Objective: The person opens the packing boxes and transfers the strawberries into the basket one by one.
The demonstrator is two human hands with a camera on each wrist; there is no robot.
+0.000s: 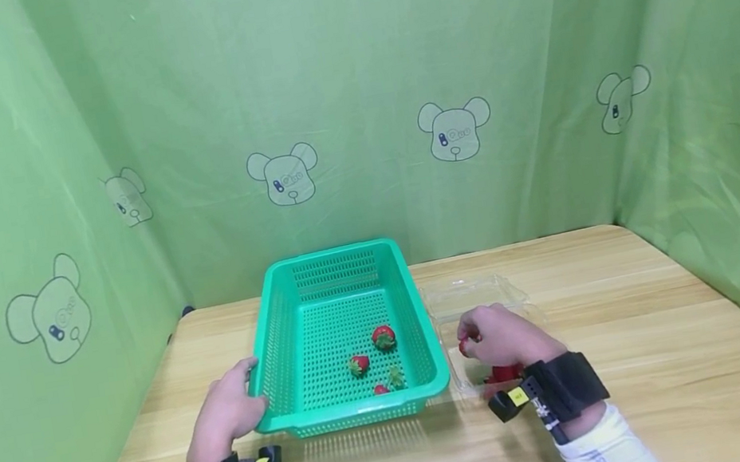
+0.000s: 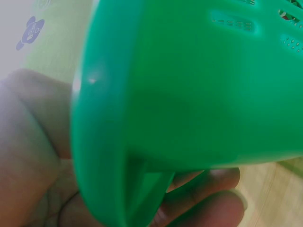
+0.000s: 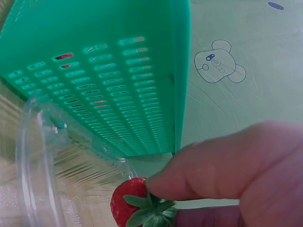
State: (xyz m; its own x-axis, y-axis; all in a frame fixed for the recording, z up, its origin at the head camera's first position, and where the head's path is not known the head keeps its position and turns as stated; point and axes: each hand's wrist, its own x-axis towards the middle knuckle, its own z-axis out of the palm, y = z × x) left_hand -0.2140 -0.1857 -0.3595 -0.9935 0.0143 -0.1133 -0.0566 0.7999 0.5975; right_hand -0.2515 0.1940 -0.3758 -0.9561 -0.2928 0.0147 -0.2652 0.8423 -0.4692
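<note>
My left hand point(image 1: 226, 405) grips the near left corner of a green plastic basket point(image 1: 362, 409). In the left wrist view, its fingers point(image 2: 220, 210) curl beneath the basket's rim point(image 2: 106, 113). Over a clear plastic box point(image 1: 465, 381), right of the basket, my right hand point(image 1: 502, 333) pinches a strawberry point(image 3: 125, 201) between thumb and finger, its leafy cap towards the wrist camera. Red strawberries point(image 1: 505, 373) lie in the near part of the box, partly hidden by the right wrist. Several more, including one large strawberry point(image 1: 382, 335), are scattered across the basket's floor.
The box's clear lid point(image 1: 475, 295) lies folded back on the far side. Basket and box stand side by side on a wooden table point(image 1: 662, 330). A green curtain point(image 1: 340, 42) with bear-head prints surrounds the back and sides.
</note>
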